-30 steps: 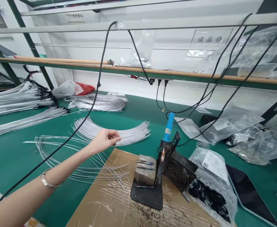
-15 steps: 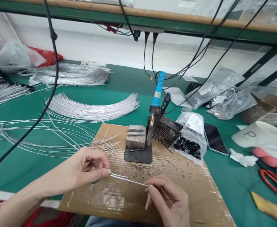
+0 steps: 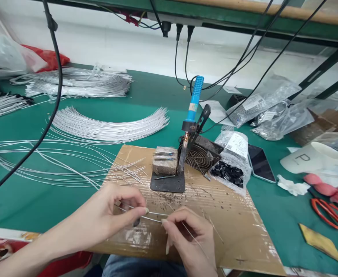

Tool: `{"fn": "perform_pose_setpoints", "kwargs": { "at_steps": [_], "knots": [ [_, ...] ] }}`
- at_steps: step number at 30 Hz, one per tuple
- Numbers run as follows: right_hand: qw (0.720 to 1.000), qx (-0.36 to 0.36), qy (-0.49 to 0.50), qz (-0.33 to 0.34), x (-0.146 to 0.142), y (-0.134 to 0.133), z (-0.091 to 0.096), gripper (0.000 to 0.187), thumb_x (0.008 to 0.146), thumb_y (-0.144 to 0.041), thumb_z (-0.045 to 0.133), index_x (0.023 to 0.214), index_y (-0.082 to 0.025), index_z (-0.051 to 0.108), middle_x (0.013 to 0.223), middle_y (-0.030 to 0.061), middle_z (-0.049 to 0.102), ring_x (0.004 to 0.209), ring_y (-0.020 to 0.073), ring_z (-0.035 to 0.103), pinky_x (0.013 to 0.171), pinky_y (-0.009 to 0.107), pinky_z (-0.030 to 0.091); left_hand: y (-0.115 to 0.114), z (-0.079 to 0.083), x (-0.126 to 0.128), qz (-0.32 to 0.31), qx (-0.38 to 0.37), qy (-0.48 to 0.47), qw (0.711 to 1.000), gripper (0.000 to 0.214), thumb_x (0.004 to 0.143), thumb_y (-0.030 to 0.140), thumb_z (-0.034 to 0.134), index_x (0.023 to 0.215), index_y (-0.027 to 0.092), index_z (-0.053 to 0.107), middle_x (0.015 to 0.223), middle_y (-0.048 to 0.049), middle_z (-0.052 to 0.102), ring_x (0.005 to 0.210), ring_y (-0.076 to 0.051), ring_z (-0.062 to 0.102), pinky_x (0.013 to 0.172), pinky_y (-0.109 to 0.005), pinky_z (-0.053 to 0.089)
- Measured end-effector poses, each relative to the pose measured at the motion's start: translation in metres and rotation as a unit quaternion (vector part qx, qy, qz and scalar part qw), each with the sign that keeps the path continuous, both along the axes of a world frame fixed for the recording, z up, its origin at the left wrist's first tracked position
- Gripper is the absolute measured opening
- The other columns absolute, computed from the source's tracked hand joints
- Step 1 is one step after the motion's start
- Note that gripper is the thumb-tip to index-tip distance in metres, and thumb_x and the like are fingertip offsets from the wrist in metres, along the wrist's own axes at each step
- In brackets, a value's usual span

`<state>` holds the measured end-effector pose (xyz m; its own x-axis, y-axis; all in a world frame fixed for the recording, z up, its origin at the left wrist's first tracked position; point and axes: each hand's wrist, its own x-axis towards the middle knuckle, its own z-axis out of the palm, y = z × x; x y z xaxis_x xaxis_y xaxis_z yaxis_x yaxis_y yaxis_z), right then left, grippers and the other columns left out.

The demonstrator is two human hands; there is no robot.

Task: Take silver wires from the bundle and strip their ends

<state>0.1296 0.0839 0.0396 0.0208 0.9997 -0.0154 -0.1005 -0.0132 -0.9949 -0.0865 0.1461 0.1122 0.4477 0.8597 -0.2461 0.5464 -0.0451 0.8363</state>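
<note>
My left hand (image 3: 115, 213) and my right hand (image 3: 186, 240) are both pinched on a thin silver wire (image 3: 153, 219) held low over the brown cardboard sheet (image 3: 243, 231). The wire runs between the two sets of fingertips and trails past my right hand. Just beyond stands a blue-handled soldering iron (image 3: 192, 107) in its black stand (image 3: 169, 181), with a grey sponge block (image 3: 164, 161) beside it. A fan of curved silver wires (image 3: 108, 127) lies on the green table behind the cardboard.
A small black fan (image 3: 200, 154), a bag of black parts (image 3: 232, 169) and a phone (image 3: 259, 163) lie right of the stand. Red scissors (image 3: 330, 213), plastic bags (image 3: 275, 111) and a white cup (image 3: 307, 161) sit at the right. Black cables (image 3: 50, 115) hang across the left.
My left hand drew back from the wire fan to the cardboard with a wire; my right hand came in and took its other end. The hands have since moved closer together.
</note>
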Motion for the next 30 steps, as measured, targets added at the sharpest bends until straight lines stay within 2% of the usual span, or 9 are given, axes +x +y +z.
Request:
{"fn": "perform_pose_setpoints", "kwargs": {
  "at_steps": [4,9,12,15,17,20,24,27,30],
  "knots": [
    [1.000,-0.016,0.023,0.001,0.002,0.001,0.003,0.024,0.090,-0.035,0.078,0.071,-0.020,0.074,0.067,-0.0018,0.059,0.050,0.0115,0.054,0.050,0.025,0.039,0.000,-0.002,0.001,-0.009,-0.049,0.012,0.999,0.031,0.096,0.048,0.064,0.079,0.023,0.073,0.067,0.0018,0.066,0.064,-0.015,0.054,0.061,-0.024,0.040],
    [0.999,0.019,-0.036,0.008,0.007,0.000,0.003,0.030,0.094,-0.038,0.074,0.070,-0.021,0.071,0.065,-0.0007,0.060,0.056,0.0138,0.053,0.054,0.028,0.036,-0.006,0.000,0.005,-0.022,-0.056,0.027,0.998,0.033,0.098,0.048,0.061,0.080,0.023,0.072,0.067,0.0013,0.066,0.063,-0.016,0.055,0.059,-0.025,0.040],
    [0.996,0.058,-0.073,-0.009,0.009,-0.001,0.003,0.031,0.098,-0.037,0.069,0.071,-0.022,0.069,0.066,0.0002,0.060,0.060,0.0155,0.052,0.057,0.030,0.035,-0.011,-0.002,0.009,-0.026,0.024,0.063,0.997,0.032,0.101,0.047,0.057,0.086,0.025,0.075,0.073,-0.0003,0.071,0.066,-0.018,0.061,0.062,-0.026,0.046],
    [0.992,0.078,-0.094,-0.035,0.010,-0.001,0.003,0.031,0.100,-0.035,0.066,0.071,-0.022,0.068,0.065,-0.0002,0.057,0.060,0.0159,0.051,0.058,0.031,0.035,-0.017,-0.006,0.010,-0.010,0.153,0.082,0.985,0.018,0.098,0.039,0.065,0.110,0.030,0.076,0.103,-0.0021,0.079,0.093,-0.023,0.073,0.084,-0.029,0.056],
    [0.991,0.077,-0.099,-0.044,0.011,-0.001,0.003,0.032,0.100,-0.034,0.066,0.071,-0.022,0.067,0.065,-0.0007,0.056,0.060,0.0153,0.051,0.057,0.031,0.034,-0.020,-0.008,0.010,-0.002,0.212,0.084,0.974,0.030,0.096,0.033,0.068,0.127,0.032,0.068,0.125,-0.0027,0.075,0.116,-0.025,0.069,0.101,-0.032,0.054],
    [0.992,0.073,-0.097,-0.035,0.013,-0.001,0.001,0.031,0.101,-0.033,0.066,0.072,-0.022,0.066,0.066,-0.0013,0.055,0.060,0.0147,0.051,0.058,0.030,0.033,-0.026,-0.009,0.016,-0.011,0.251,0.090,0.964,0.040,0.098,0.029,0.064,0.137,0.033,0.056,0.136,-0.0027,0.068,0.127,-0.023,0.064,0.107,-0.032,0.051],
    [0.991,0.080,-0.107,-0.025,0.014,-0.002,-0.002,0.031,0.102,-0.032,0.064,0.072,-0.022,0.065,0.067,-0.0016,0.054,0.061,0.0150,0.050,0.060,0.031,0.034,-0.033,-0.009,0.037,-0.058,0.240,0.090,0.965,0.025,0.102,0.020,0.051,0.125,0.029,0.057,0.116,-0.0035,0.070,0.111,-0.023,0.066,0.105,-0.036,0.049],
    [0.988,0.084,-0.128,-0.037,0.015,-0.003,-0.004,0.030,0.102,-0.031,0.065,0.073,-0.022,0.064,0.068,-0.0017,0.054,0.062,0.0151,0.050,0.060,0.030,0.034,-0.034,-0.011,0.050,-0.075,0.177,0.074,0.979,0.018,0.105,0.017,0.041,0.107,0.025,0.058,0.098,-0.0029,0.067,0.093,-0.021,0.063,0.099,-0.039,0.048],
    [0.984,0.087,-0.148,-0.046,0.016,-0.004,-0.004,0.029,0.102,-0.030,0.064,0.074,-0.022,0.064,0.070,-0.0014,0.053,0.062,0.0157,0.050,0.061,0.031,0.034,-0.032,-0.016,0.054,-0.055,0.114,0.052,0.991,0.018,0.106,0.023,0.041,0.099,0.025,0.057,0.090,-0.0010,0.064,0.087,-0.021,0.060,0.089,-0.036,0.048]
  ]
}}
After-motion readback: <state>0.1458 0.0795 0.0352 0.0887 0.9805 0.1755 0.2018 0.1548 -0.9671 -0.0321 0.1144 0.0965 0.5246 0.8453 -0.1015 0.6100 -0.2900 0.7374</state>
